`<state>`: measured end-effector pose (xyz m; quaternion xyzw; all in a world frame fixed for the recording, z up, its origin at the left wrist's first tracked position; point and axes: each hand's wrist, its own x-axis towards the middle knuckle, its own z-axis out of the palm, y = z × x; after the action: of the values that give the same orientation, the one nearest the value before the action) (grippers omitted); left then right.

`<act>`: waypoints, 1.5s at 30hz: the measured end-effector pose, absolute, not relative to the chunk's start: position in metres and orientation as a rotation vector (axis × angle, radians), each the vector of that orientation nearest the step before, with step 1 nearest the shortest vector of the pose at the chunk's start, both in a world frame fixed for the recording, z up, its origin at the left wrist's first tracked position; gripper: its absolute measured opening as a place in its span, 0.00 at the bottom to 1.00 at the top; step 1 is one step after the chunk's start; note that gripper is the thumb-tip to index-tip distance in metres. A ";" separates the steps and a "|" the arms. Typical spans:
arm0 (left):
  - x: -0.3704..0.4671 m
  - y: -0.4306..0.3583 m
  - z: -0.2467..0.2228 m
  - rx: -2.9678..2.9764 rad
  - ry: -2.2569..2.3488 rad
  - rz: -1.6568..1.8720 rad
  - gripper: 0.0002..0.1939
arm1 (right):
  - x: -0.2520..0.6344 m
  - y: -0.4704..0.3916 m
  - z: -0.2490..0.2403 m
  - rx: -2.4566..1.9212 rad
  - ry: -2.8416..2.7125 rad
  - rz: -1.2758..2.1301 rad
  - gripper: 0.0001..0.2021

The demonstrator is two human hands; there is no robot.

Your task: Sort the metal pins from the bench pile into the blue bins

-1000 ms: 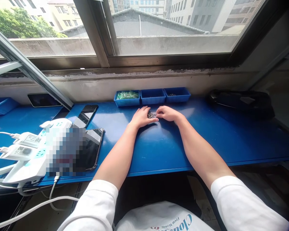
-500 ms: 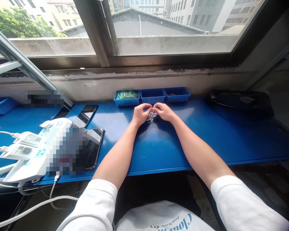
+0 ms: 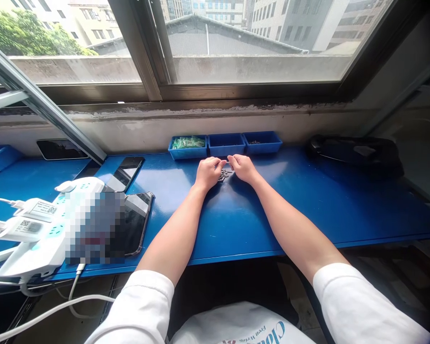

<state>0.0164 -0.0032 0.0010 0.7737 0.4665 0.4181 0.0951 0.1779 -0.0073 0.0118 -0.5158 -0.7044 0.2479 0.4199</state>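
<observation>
My left hand (image 3: 208,172) is closed, thumb against curled fingers, just above the blue table. Opposite it, my right hand (image 3: 241,168) is closed in a pinch. A tiny shiny screw (image 3: 228,162) shows between the fingertips of both hands, its details too small to tell. Below the hands lies a small pile of metal screws (image 3: 224,176), partly hidden by the left hand.
Behind the hands stand three blue bins: one with green packets (image 3: 188,142), a middle bin (image 3: 226,149), and one with small metal parts (image 3: 254,142). Phones (image 3: 128,173) and a white power strip (image 3: 86,184) lie left. A black bag (image 3: 356,155) sits right.
My fingers have shifted: the left fingers are curled in more and the right hand has turned slightly, with a small gap between the hands. The view has moved a little.
</observation>
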 end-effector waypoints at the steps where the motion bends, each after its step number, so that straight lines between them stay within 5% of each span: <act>1: 0.016 -0.003 0.001 2.306 1.385 1.247 0.16 | 0.178 -0.007 0.012 -1.287 -1.736 0.626 0.22; 11: 0.014 -0.003 0.003 2.259 1.395 1.253 0.19 | 0.178 -0.006 0.014 -0.946 -1.448 0.960 0.15; 18: 0.001 0.007 0.000 2.012 1.694 1.158 0.25 | 0.187 -0.006 0.014 -1.153 -1.565 0.490 0.11; 24: -0.001 0.009 -0.002 2.004 1.750 0.979 0.24 | 0.186 0.002 0.019 -1.366 -1.674 0.161 0.18; 35: -0.002 0.007 -0.002 2.175 1.779 0.843 0.18 | 0.176 0.037 0.034 -1.684 -1.993 0.015 0.26; 45: 0.000 0.004 0.003 2.205 1.810 0.751 0.18 | 0.211 0.038 0.016 -2.039 -1.685 -0.070 0.29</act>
<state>0.0004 0.0041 0.0026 0.7439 0.6109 0.2533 0.0958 0.2111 0.0381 0.0163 -0.7470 -0.6174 -0.0256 0.2453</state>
